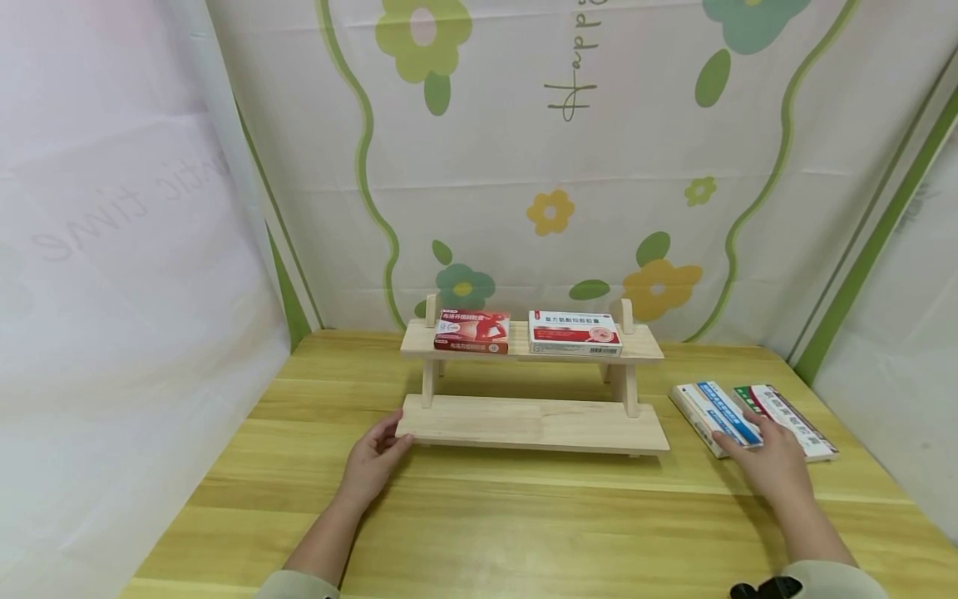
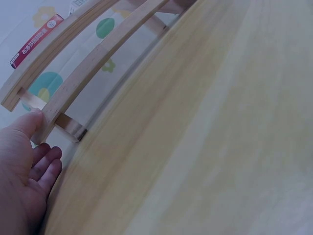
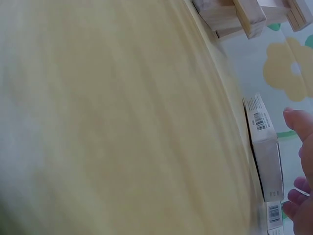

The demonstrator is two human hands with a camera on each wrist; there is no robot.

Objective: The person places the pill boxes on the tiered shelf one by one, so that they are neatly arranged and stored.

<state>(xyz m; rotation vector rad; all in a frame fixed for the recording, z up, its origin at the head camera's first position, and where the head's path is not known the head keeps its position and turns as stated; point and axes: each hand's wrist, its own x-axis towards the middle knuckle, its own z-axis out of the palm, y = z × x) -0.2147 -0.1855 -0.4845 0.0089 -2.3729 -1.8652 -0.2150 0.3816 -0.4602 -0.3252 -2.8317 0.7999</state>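
1. From the head view, my left grip (image 1: 372, 462) pinches the left end of the lower shelf of the wooden rack (image 1: 531, 423), which stands on the tabletop (image 1: 524, 520)
2. On its upper shelf there lie a red box (image 1: 471, 331) at left and a white-and-red box (image 1: 575, 333) at right, with a gap between them
3. My right grip (image 1: 774, 457) is over the blue-and-white box (image 1: 714, 416), thumb and fingers spread; a white-and-green box (image 1: 802, 424) lies just beside it, to the right of the rack
4. In the left wrist view, my thumb rests on the shelf end, and other fingers are curled below it
5. In the right wrist view, my thumb is raised apart from the nearer box; whether my other fingertips touch a box, I cannot tell
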